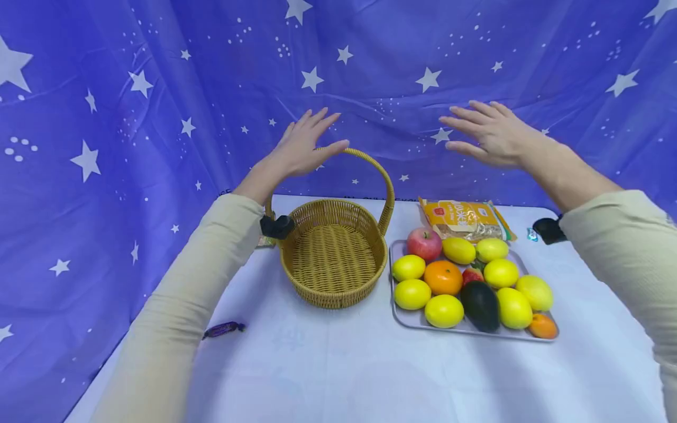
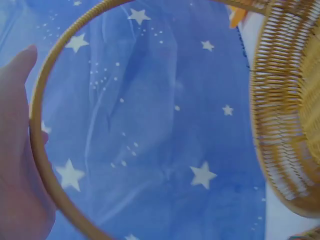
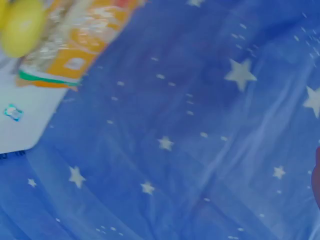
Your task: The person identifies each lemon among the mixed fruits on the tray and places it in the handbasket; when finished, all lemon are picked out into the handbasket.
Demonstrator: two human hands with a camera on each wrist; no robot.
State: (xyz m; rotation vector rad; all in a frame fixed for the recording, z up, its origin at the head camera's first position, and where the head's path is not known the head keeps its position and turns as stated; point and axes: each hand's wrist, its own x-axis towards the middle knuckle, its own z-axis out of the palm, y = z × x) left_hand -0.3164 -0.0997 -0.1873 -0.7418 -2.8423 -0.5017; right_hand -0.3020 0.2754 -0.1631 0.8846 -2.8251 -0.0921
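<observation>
Left hand [image 1: 305, 145]: hovering at the handle [image 1: 388, 194] of the wicker basket [image 1: 333, 298], fingers extended, grasping nothing; contact cannot be told. Right hand [image 1: 492, 135]: hovering well apart from the fruit, fingers spread, likewise grasping nothing. Wicker basket: standing upright on the surface [image 1: 338, 364], left of the tray [image 1: 520, 336]. Tray: carrying lemons [image 1: 444, 311], apple [image 1: 424, 244], orange [image 1: 443, 277] and avocado [image 1: 480, 305], closely packed. Handling, by judgement: clearing the handle before lowering the left hand would avoid tipping the basket; lifting fruit singly would suit the crowding, neighbours being liable to roll.
</observation>
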